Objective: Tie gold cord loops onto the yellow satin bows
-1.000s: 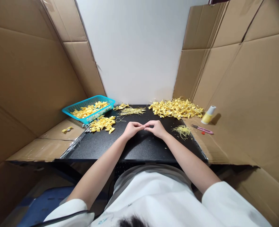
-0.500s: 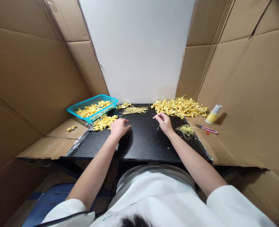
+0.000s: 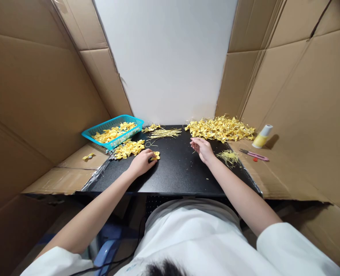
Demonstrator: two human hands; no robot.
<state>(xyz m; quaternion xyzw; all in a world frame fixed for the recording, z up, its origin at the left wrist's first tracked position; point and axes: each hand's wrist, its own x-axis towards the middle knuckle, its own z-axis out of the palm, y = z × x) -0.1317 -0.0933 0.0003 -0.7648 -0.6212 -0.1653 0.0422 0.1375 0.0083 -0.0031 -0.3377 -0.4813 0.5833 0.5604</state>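
My left hand (image 3: 142, 161) rests on the black table (image 3: 172, 172), fingers closed on a small yellow bow (image 3: 155, 155) beside a little pile of yellow bows (image 3: 128, 148). My right hand (image 3: 203, 148) hovers low over the table just in front of a large heap of yellow bows (image 3: 220, 129), fingers loosely curled and apart, holding nothing I can see. A bundle of thin yellow strips (image 3: 164, 133) lies at the back between the hands.
A teal basket (image 3: 112, 132) of yellow bows sits at the left. Yellow thread scraps (image 3: 229, 156), pink snips (image 3: 255, 155) and a yellow spool (image 3: 262, 136) lie at the right. Cardboard walls (image 3: 37, 88) enclose both sides; a lone bow (image 3: 88, 156) lies on the left cardboard.
The hands, joined at the table's middle a second ago, have parted. The left moved left and now holds a yellow bow by the small pile; the right moved back toward the large heap.
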